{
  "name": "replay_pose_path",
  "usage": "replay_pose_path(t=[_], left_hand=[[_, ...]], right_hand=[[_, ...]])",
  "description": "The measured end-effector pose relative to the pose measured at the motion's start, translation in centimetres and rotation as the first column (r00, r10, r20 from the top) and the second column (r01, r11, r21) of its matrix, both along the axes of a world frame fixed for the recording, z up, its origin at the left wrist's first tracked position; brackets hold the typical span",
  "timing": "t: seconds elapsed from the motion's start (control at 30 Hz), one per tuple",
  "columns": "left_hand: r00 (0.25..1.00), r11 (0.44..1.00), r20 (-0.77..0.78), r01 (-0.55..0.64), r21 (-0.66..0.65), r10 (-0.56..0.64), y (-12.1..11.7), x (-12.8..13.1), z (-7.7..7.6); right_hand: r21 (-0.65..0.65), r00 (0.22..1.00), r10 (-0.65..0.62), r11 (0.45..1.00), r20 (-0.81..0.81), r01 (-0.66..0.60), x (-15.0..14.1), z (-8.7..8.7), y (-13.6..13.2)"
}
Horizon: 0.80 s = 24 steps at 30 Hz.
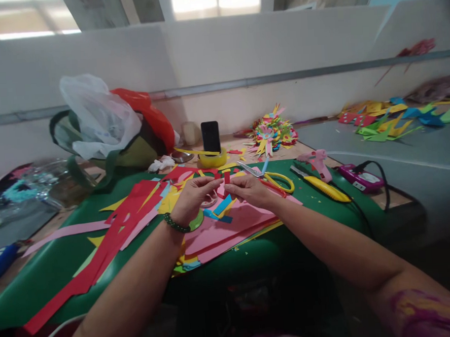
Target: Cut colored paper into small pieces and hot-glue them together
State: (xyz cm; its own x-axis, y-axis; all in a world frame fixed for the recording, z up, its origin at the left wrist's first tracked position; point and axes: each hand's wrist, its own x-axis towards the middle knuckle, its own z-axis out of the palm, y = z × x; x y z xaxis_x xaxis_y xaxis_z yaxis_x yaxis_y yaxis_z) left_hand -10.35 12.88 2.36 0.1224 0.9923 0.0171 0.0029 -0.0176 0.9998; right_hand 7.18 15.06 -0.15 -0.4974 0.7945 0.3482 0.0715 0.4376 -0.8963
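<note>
My left hand (196, 194), with a green bead bracelet (175, 224) at its wrist, has thumb and fingers pinched at a small red paper strip (227, 177). From the other side my right hand (249, 190) pinches the same strip, which stands up between the fingertips. Part of the strip is hidden by the fingers. Below the hands lie pink sheets (236, 229) in a stack, with short blue strips (222, 205) on top. Scissors with yellow handles (281, 183) rest just beyond my right hand. Long red strips (125, 225) spread out to the left.
A yellow utility knife (327, 188), a pink glue gun (318, 164) and a purple power strip (361, 178) lie right. A phone (210, 137) stands by a yellow tape roll (213, 160). Behind are a bag (132, 149) and a colourful paper-flower pile (272, 132). A green mat (309, 234) covers the table.
</note>
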Motion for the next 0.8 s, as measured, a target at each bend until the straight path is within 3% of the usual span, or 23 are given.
replay_pose_path(t=[0.2,0.8], left_hand=[[0.999,1.0,-0.032,0.005,0.016,-0.005,-0.2,0.3,0.1],[0.996,0.998,-0.088,0.034,0.044,-0.03,-1.1,1.1,0.8]], right_hand=[[0.043,0.996,-0.021,0.999,0.088,0.018,0.0,0.0,-0.1],[-0.099,0.995,0.019,0.995,0.1,-0.009,0.2,0.3,-0.3]])
